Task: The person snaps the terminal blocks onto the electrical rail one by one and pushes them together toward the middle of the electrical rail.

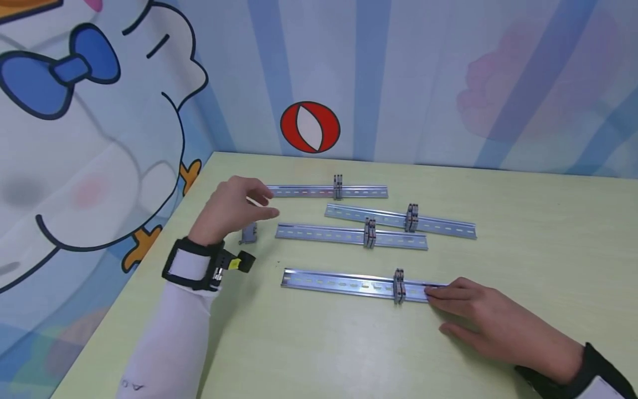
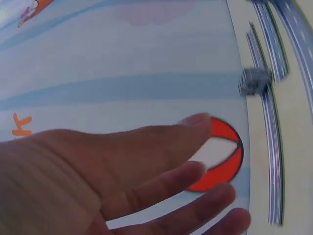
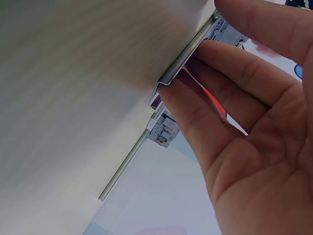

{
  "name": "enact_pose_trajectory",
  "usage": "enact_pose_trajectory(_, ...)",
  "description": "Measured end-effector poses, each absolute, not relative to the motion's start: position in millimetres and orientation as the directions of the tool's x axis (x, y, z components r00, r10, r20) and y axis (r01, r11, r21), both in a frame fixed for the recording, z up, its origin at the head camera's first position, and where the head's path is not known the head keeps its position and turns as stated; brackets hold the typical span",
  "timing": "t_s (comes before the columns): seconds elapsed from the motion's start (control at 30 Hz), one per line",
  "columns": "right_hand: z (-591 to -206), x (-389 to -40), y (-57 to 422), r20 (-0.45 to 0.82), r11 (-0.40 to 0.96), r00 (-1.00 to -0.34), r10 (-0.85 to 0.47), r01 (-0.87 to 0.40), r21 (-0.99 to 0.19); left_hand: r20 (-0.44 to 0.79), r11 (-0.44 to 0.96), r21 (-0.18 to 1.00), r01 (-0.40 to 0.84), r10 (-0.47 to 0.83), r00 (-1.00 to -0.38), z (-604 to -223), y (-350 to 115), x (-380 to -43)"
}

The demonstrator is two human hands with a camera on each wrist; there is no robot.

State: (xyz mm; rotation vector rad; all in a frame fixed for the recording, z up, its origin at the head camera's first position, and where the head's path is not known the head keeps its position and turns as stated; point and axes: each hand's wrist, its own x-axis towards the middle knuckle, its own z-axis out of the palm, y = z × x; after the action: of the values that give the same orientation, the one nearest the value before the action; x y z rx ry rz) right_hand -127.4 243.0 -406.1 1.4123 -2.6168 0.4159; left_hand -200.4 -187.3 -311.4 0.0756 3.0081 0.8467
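Observation:
My left hand (image 1: 231,208) hovers over the table's left side with fingers loosely bent and nothing between them. Just below it on the table is a small grey block (image 1: 248,233), partly hidden by the hand. The fingertips of my right hand (image 1: 490,318) rest on the right end of the nearest slotted metal DIN rail (image 1: 339,281), the thumb apart from it. A narrow terminal block (image 1: 399,286) is seated across this rail. In the right wrist view, the fingers touch the edge of the rail (image 3: 181,66).
Behind lie three more rails: a middle one (image 1: 319,233), one further right (image 1: 448,228) and the farthest (image 1: 304,192). Each carries a terminal block like the farthest one's (image 1: 338,187). A cartoon-printed wall (image 1: 408,83) borders the pale table (image 1: 324,349) behind and at left.

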Motion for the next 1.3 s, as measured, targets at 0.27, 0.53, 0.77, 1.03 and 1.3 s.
enact_pose_trajectory(0.27,-406,-128,242,0.239,0.554,-0.577,-0.781,-0.817,-0.162,-0.066,0.952,0.303,-0.036,-0.017,-0.998,-327,-219,-211)
enact_pose_trajectory(0.53,-406,-128,243,0.266,0.525,-0.551,-0.791,-0.834,-0.169,-0.185,0.961,0.277,0.007,0.06,-0.981,-350,-230,-225)
enact_pose_trajectory(0.77,-407,-128,243,0.262,0.521,-0.55,-0.793,-0.835,-0.176,-0.251,0.96,0.275,0.044,0.116,-0.961,-362,-230,-231)
enact_pose_trajectory(1.03,-408,-128,243,0.257,0.527,-0.557,-0.79,-0.831,-0.178,-0.252,0.957,0.273,0.1,0.171,-0.953,-362,-227,-232)
enact_pose_trajectory(1.3,-408,-128,243,0.26,0.531,-0.559,-0.787,-0.829,-0.178,-0.313,0.952,0.248,0.177,0.252,-0.916,-351,-222,-225)
